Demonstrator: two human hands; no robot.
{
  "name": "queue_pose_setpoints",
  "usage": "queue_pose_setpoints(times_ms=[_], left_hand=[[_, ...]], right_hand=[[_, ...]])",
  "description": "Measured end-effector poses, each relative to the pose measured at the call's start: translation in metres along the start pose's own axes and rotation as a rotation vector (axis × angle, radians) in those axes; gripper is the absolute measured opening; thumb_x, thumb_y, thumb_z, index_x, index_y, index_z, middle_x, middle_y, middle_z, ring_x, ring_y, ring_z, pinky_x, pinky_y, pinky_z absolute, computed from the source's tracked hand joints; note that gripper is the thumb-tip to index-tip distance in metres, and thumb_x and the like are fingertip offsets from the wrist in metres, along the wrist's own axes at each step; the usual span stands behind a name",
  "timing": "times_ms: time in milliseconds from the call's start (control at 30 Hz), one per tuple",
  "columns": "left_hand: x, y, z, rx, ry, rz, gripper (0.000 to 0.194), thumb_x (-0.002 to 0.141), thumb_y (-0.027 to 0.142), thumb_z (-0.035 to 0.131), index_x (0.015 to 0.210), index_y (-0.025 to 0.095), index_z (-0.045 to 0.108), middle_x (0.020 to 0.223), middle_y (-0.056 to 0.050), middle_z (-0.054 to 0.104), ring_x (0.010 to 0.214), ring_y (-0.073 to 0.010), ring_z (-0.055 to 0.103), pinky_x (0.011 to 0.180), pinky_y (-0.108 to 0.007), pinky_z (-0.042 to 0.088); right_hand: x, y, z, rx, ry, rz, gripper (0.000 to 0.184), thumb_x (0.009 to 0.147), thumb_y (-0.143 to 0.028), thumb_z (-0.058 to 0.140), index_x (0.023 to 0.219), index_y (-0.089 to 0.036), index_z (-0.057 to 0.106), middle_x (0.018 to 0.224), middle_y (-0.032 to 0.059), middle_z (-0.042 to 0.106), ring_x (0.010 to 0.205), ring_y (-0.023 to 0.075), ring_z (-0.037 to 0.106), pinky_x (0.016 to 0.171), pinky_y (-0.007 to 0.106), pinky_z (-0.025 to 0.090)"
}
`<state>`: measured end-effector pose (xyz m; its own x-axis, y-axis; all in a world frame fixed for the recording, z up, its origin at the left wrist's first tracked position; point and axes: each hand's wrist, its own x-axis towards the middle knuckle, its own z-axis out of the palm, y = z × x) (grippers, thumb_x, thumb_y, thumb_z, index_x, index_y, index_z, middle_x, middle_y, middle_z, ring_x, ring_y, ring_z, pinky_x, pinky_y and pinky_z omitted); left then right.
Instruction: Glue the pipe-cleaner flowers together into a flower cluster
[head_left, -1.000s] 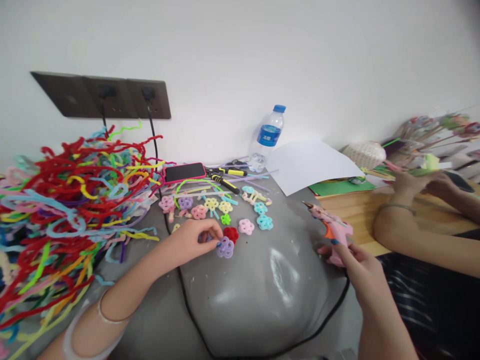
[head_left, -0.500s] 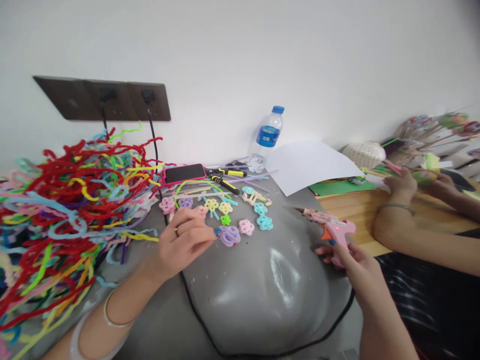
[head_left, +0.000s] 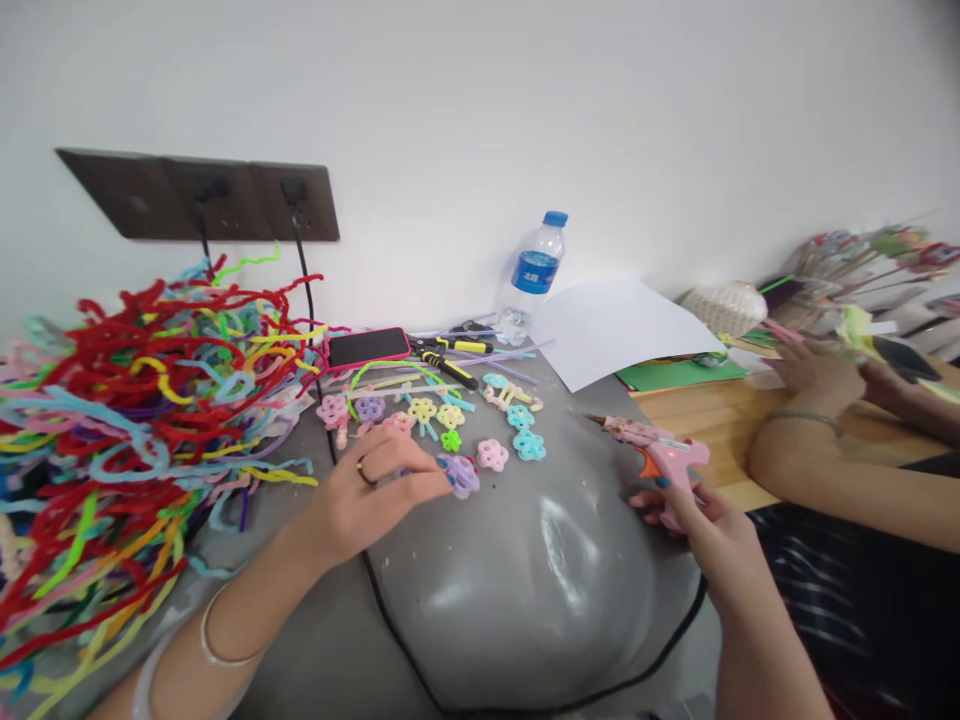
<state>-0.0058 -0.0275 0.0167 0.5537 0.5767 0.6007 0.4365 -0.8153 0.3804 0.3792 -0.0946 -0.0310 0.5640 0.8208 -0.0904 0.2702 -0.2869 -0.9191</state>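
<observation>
My left hand [head_left: 375, 490] pinches a purple pipe-cleaner flower [head_left: 463, 474] just above the grey table cover [head_left: 517, 590], with a red flower tucked behind it. My right hand [head_left: 694, 525] grips a pink hot glue gun [head_left: 660, 455], its nozzle pointing left toward the flowers. Several small pipe-cleaner flowers lie beyond my left hand: pink [head_left: 493, 455], cyan [head_left: 529, 445], green [head_left: 451, 440], yellow [head_left: 422, 409].
A big heap of coloured pipe cleaners [head_left: 127, 400] fills the left. A phone [head_left: 369, 346], pliers [head_left: 450, 365], water bottle [head_left: 531, 275] and white paper [head_left: 615, 325] lie at the back. Black cords [head_left: 390, 620] cross the cover. Another person's arms [head_left: 840, 440] work at right.
My left hand lifted the purple flower off the cover, turned palm-down and shifted it slightly right. The glue gun dropped a little, its nozzle swinging left. The other person's hands moved.
</observation>
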Motion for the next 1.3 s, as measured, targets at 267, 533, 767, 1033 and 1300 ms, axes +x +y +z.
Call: queue_pose_setpoints(times_ms=[267, 533, 767, 1033, 1300], left_hand=[[0.018, -0.005, 0.012, -0.322, -0.322, -0.352, 0.014, 0.089, 0.013, 0.061, 0.098, 0.022, 0.067, 0.091, 0.000, 0.074, 0.083, -0.0146, 0.067, 0.075, -0.025, 0.049], [0.011, -0.014, 0.021, -0.349, -0.444, -0.574, 0.007, 0.080, 0.014, 0.068, 0.084, 0.020, 0.068, 0.083, 0.002, 0.074, 0.078, -0.0145, 0.069, 0.072, -0.023, 0.049], [0.010, -0.015, 0.024, -0.270, -0.435, -0.568, 0.006, 0.078, 0.014, 0.069, 0.080, 0.020, 0.068, 0.079, 0.001, 0.074, 0.075, -0.0150, 0.070, 0.072, -0.024, 0.050], [0.009, -0.016, 0.026, -0.236, -0.409, -0.541, 0.007, 0.078, 0.013, 0.066, 0.078, 0.020, 0.068, 0.074, 0.002, 0.073, 0.070, -0.0136, 0.067, 0.070, -0.025, 0.047], [0.010, -0.014, 0.026, -0.239, -0.428, -0.567, 0.006, 0.079, 0.014, 0.066, 0.078, 0.020, 0.068, 0.075, 0.002, 0.073, 0.072, -0.0143, 0.066, 0.073, -0.026, 0.046]], right_hand=[[-0.030, -0.003, 0.019, 0.193, -0.141, -0.131, 0.040, 0.080, -0.060, 0.069, 0.087, -0.023, 0.055, 0.050, -0.0055, 0.055, 0.041, 0.0106, 0.040, 0.041, 0.022, 0.030], [-0.077, -0.004, 0.044, 0.195, -0.525, -0.128, 0.048, 0.088, -0.062, 0.059, 0.099, -0.016, 0.066, 0.054, -0.0024, 0.051, 0.049, 0.0129, 0.040, 0.050, 0.026, 0.032], [-0.095, -0.012, 0.057, 0.062, -0.666, -0.143, 0.053, 0.092, -0.065, 0.049, 0.090, -0.015, 0.067, 0.052, -0.0047, 0.041, 0.048, 0.0114, 0.033, 0.051, 0.025, 0.030], [-0.101, -0.021, 0.066, -0.093, -0.706, -0.249, 0.051, 0.094, -0.064, 0.044, 0.069, -0.020, 0.050, 0.055, -0.0035, 0.042, 0.051, 0.0113, 0.034, 0.048, 0.023, 0.030], [-0.099, -0.018, 0.070, -0.151, -0.729, -0.327, 0.042, 0.097, -0.049, 0.044, 0.066, -0.021, 0.046, 0.057, -0.0035, 0.042, 0.053, 0.0116, 0.035, 0.049, 0.023, 0.031]])
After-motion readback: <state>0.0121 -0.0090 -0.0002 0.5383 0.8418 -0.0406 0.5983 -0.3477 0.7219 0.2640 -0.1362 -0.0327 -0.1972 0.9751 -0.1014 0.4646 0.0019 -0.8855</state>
